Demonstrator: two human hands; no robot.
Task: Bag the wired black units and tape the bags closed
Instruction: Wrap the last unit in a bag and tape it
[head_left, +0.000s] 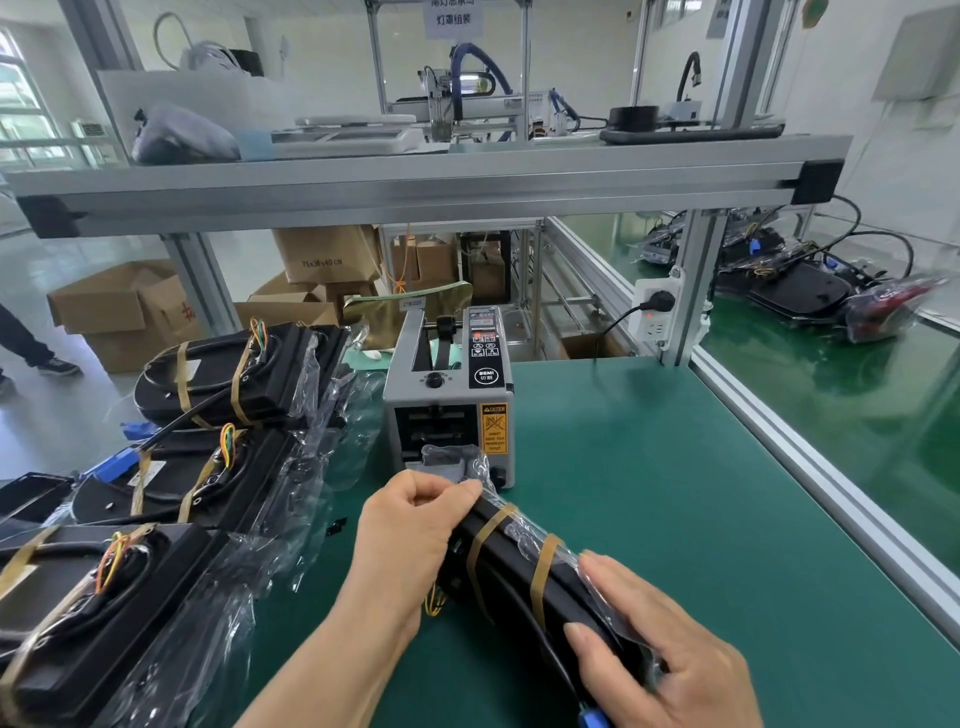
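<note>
A black wired unit (511, 566) in a clear plastic bag lies tilted on the green mat, bound by two tan bands. My left hand (410, 525) pinches the bag's open end at the unit's far tip, right in front of the tape dispenser (449, 395). My right hand (660, 654) grips the near part of the bagged unit. To the left lie three more black units (228, 374) with coloured wires, each partly inside clear bags.
A grey aluminium shelf frame (415, 176) spans above the bench. A rail (810, 457) bounds the mat on the right; beyond it lie more bagged units (831, 291). Cardboard boxes (119, 312) stand on the floor behind. A power socket (657, 306) sits on the post.
</note>
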